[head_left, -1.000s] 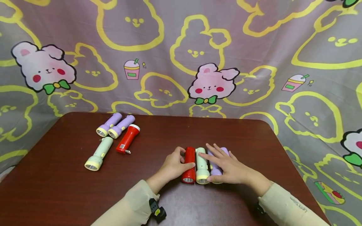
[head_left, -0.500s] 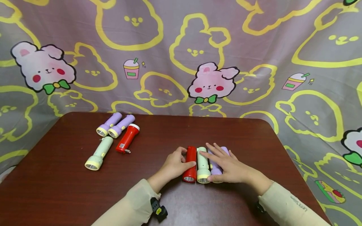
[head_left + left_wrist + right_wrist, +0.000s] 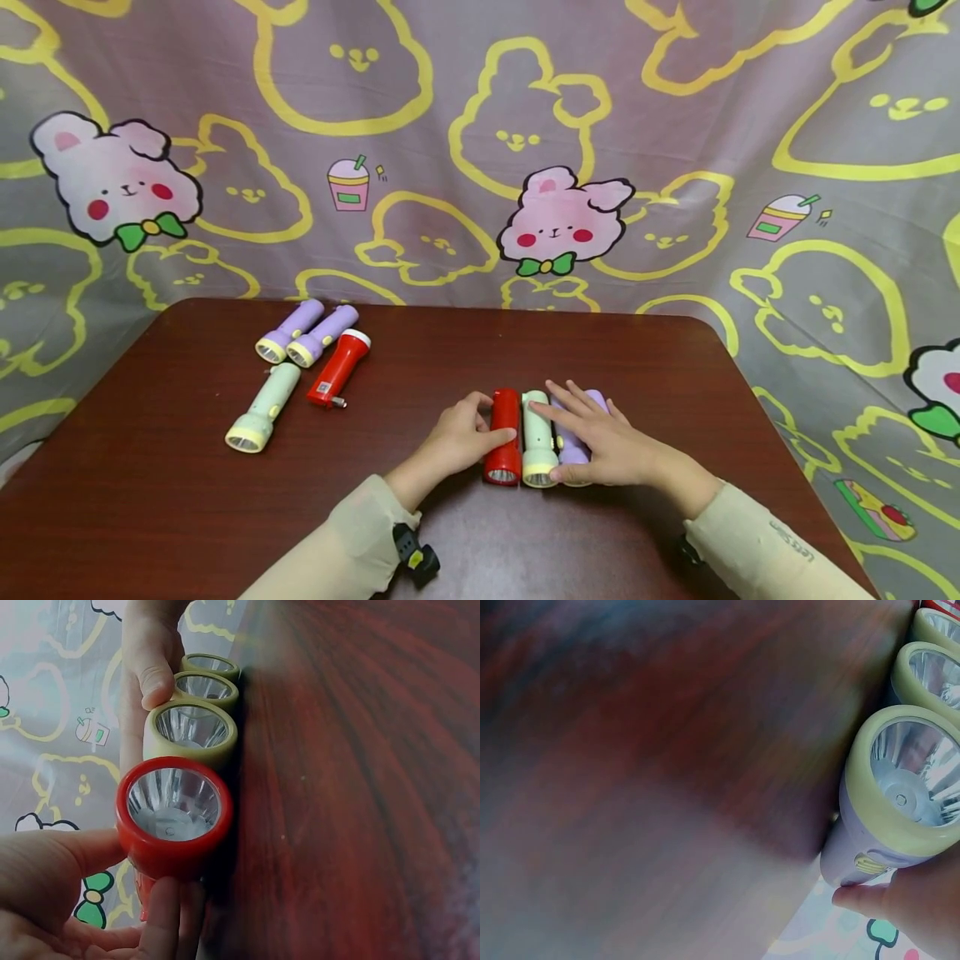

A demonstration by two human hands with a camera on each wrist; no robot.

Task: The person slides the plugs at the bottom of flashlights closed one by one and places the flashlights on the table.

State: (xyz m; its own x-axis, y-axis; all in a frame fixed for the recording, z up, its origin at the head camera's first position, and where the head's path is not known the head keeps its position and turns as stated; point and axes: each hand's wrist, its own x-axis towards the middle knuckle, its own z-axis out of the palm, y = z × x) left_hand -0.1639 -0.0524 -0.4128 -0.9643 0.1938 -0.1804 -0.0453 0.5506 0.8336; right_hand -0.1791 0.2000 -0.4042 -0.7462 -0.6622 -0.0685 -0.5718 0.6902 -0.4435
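Four-abreast is hidden partly by my right hand [image 3: 618, 446], but a row of several flashlights lies side by side on the table, lenses toward me. My left hand [image 3: 459, 435] grips the red flashlight [image 3: 505, 410] at the row's left end, thumb across its top, fingers along its left side. Beside it lies a pale green flashlight [image 3: 537, 433]. My right hand spreads its fingers over the green one and the purple flashlights at the right. In the right wrist view a finger touches the outermost purple flashlight [image 3: 853, 844]. The left wrist view shows the lenses lined up behind the red rim [image 3: 174, 851].
At the table's [image 3: 420, 358] far left lie two purple flashlights [image 3: 291, 331], another red flashlight [image 3: 340, 368] with a small metal plug out, and a pale green flashlight [image 3: 264, 408]. A patterned cloth [image 3: 420, 158] hangs behind the table.
The red and green flashlights shifted slightly right during the first half second, the left hand moving with the red one. Since then the hands have barely moved.
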